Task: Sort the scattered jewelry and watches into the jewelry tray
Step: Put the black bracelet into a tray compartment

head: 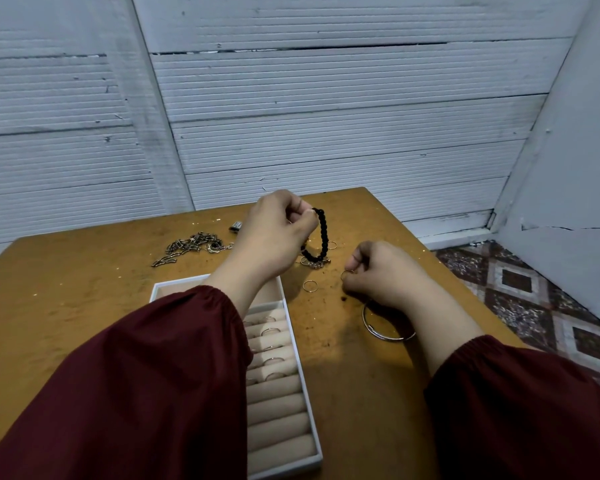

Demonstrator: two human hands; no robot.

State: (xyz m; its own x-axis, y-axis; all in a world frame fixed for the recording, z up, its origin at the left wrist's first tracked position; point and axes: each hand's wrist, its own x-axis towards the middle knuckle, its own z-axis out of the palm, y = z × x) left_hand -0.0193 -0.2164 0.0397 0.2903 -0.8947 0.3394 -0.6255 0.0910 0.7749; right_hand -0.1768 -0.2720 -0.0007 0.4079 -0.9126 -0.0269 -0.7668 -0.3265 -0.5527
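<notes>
Worktop [84, 289]: far and right edges run close behind the scatter, with open room front right. Tray [302, 379] sits left, partly under the left sleeve; its upper roll slots carry rings and the lower ones are free. Step, I'd judge: pick-up, both hands loaded. Left hand [278, 233] grip pinches the bracelet [323, 233], which hangs above the worktop. Right hand [385, 271] grip pinches a ring [347, 273] low over the worktop. Next move probably calls for carrying both to the tray, ring into a free slot. Bangle [378, 332] and loose ring [309, 285] aren't sorted yet.

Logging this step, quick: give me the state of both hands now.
Left hand: closed, pinching the black beaded bracelet.
Right hand: closed, pinching a small ring.
</notes>
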